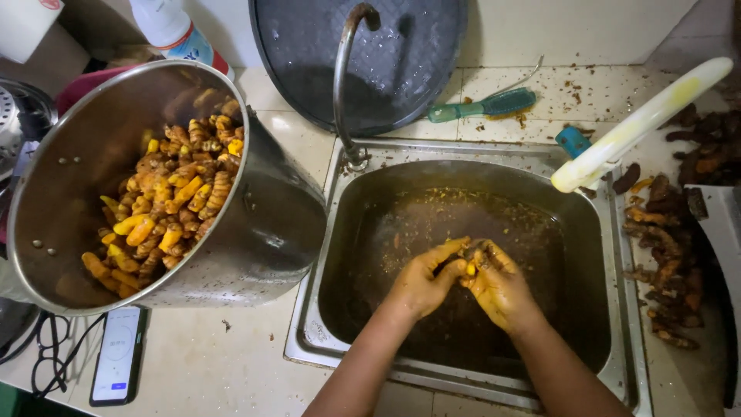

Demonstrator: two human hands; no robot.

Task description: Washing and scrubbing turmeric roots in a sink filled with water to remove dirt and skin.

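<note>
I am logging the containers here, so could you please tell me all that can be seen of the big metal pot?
The big metal pot looks like stainless steel, round and deep, with a shiny, speckled outer wall. It lies tipped on the counter left of the sink, its mouth facing the camera. Peeled yellow-orange root pieces are heaped inside. Neither hand touches it.

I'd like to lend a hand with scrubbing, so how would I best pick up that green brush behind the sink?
Probably by the handle. The green brush lies flat on the tiled counter behind the sink, its bristled head to the right and its slim handle pointing left toward the dark round lid. Come down from above and pinch the handle across its narrow sides, clear of the bristles.
</note>
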